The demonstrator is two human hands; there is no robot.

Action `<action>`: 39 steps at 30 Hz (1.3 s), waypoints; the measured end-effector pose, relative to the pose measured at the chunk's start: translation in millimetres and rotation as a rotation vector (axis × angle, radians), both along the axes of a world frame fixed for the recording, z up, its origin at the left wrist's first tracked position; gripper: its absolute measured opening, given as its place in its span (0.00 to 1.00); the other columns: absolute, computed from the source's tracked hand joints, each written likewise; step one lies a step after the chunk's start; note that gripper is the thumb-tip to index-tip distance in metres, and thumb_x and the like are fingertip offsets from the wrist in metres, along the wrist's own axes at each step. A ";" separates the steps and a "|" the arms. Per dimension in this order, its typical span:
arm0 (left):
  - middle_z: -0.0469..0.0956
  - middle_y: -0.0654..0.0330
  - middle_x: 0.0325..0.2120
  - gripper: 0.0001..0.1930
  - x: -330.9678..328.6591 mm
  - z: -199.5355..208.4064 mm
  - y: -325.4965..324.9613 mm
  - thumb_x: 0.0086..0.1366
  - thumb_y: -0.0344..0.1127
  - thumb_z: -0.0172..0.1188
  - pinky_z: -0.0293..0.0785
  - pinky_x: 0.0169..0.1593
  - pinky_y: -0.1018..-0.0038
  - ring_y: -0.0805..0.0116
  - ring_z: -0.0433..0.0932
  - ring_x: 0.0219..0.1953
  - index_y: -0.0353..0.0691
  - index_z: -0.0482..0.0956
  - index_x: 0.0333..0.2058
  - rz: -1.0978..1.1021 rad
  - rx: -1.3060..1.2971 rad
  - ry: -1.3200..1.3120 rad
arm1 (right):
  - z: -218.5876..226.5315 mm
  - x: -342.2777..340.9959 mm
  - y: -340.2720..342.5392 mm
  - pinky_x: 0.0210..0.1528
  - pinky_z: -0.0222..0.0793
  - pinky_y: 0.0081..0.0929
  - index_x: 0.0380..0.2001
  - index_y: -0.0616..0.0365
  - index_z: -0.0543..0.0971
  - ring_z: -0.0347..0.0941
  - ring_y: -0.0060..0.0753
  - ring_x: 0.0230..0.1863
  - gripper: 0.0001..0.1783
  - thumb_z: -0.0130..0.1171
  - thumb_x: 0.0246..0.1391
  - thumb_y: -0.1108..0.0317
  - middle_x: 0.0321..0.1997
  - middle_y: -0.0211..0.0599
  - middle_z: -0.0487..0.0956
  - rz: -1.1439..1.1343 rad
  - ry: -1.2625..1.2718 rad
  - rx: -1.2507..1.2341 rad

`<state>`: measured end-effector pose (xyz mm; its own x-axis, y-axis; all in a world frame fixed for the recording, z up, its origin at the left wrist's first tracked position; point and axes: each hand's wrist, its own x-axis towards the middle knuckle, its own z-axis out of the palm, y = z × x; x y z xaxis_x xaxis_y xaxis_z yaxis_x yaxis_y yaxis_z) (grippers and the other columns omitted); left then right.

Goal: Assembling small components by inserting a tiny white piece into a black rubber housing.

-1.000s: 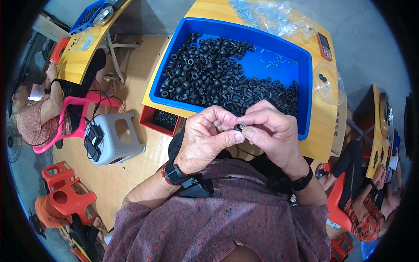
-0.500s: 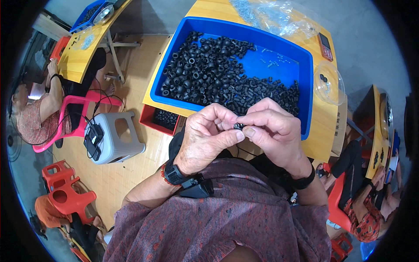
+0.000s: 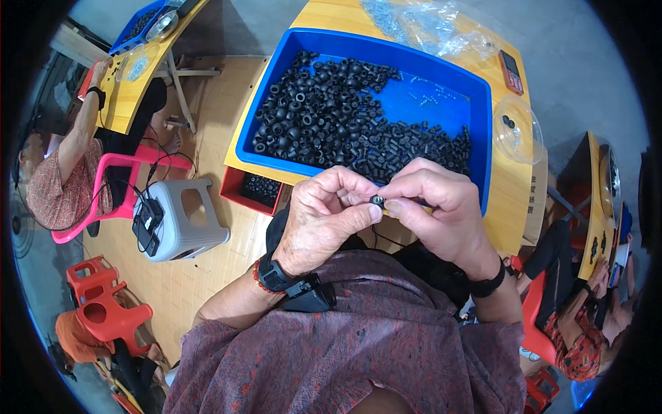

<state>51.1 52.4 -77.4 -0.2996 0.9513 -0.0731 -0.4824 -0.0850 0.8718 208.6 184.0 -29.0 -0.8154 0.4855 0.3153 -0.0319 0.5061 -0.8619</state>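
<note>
Between the fingertips of both hands is a small black part with a lighter, shiny spot on its end. My left hand pinches it from the left with thumb and forefinger. My right hand closes on its other side, thumb and forefinger together; the fingers hide most of it. Just beyond the hands stands a large blue tray on the table. Rounded, hollow black caps are heaped in its left part. Short black cylinder-like pieces lie toward the front right, and tiny clear bits lie on its bottom.
On the wooden table are a clear round dish, a red phone and clear plastic bags. A red box of black parts sits below the table's left edge. A grey stool stands left; people work at other tables.
My right hand has shifted slightly right, and the black part's end shows a little more. At the left table, another person's arm has reached forward over the tabletop.
</note>
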 end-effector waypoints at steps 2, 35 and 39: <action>0.85 0.57 0.38 0.12 -0.4 0.4 -0.3 0.62 0.17 0.69 0.85 0.48 0.72 0.71 0.85 0.39 0.33 0.80 0.43 -0.001 -0.009 0.050 | 5.9 0.0 -1.1 0.34 0.77 0.27 0.40 0.58 0.86 0.81 0.34 0.32 0.11 0.66 0.53 0.81 0.34 0.39 0.82 0.007 -0.058 0.086; 0.83 0.60 0.36 0.12 -1.8 2.9 2.0 0.63 0.17 0.68 0.86 0.47 0.72 0.69 0.86 0.38 0.34 0.79 0.42 -0.009 -0.040 0.049 | -4.3 -0.3 -0.1 0.34 0.75 0.21 0.38 0.60 0.89 0.81 0.25 0.34 0.09 0.72 0.51 0.80 0.34 0.36 0.84 -0.045 0.001 -0.135; 0.83 0.62 0.34 0.10 -0.2 5.5 1.3 0.63 0.18 0.68 0.83 0.44 0.78 0.76 0.84 0.37 0.35 0.80 0.41 -0.001 -0.050 0.033 | -2.4 1.3 1.5 0.36 0.77 0.22 0.39 0.60 0.89 0.83 0.27 0.35 0.10 0.71 0.53 0.79 0.36 0.37 0.84 -0.013 -0.009 -0.035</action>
